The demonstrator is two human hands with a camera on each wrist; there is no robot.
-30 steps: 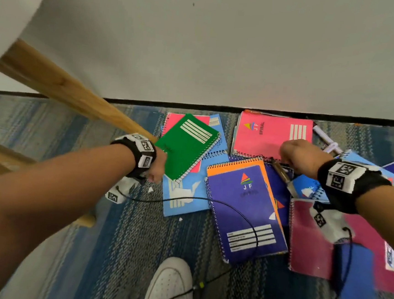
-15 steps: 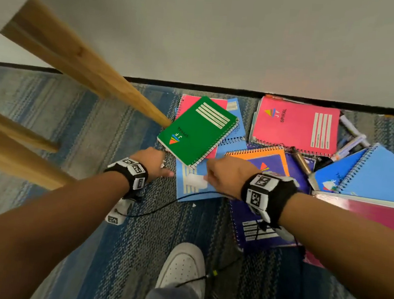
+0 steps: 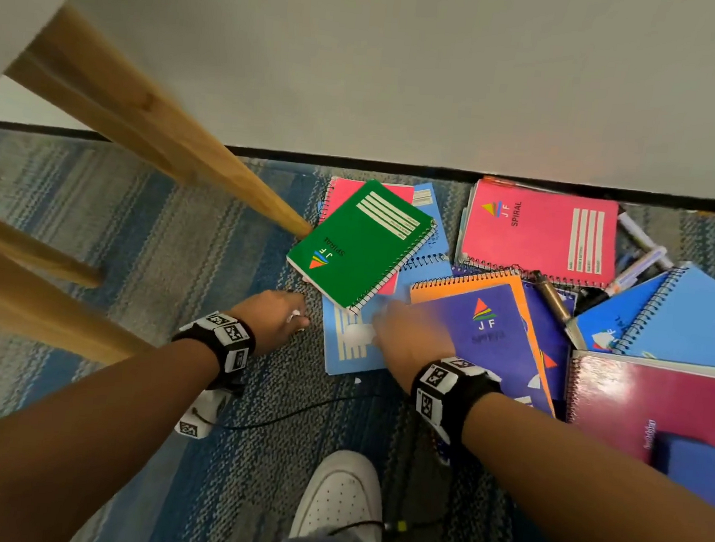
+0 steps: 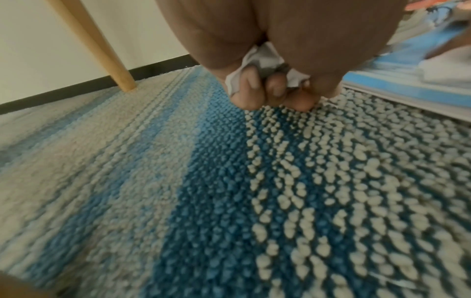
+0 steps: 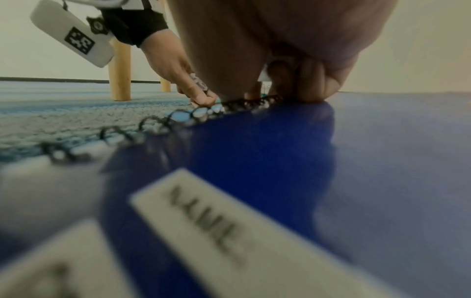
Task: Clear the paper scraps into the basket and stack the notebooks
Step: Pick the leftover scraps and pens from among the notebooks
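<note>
My left hand (image 3: 297,319) rests its fingertips on the carpet beside the notebooks and grips crumpled white paper scraps (image 4: 265,62). My right hand (image 3: 378,335), blurred, has its curled fingers on a white paper scrap (image 3: 359,333) lying on a light blue notebook (image 3: 348,358). A green notebook (image 3: 358,245) overlaps that one. Around them lie a pink notebook (image 3: 536,239), a purple notebook (image 3: 484,338) on an orange one, a magenta notebook (image 3: 638,403) and a blue notebook (image 3: 697,318). A tiny scrap (image 3: 358,381) lies on the carpet. No basket is in view.
Wooden furniture legs (image 3: 164,141) slant down at the left, one ending by the green notebook. Pens and markers (image 3: 642,261) lie among the notebooks at the right. A blue block (image 3: 689,464) sits on the magenta notebook. My white shoe (image 3: 340,498) stands below the hands. The wall runs behind.
My right hand has come from the pile at the right over to the white scrap on the light blue notebook. The left hand shifted slightly on the carpet, still gripping its scraps.
</note>
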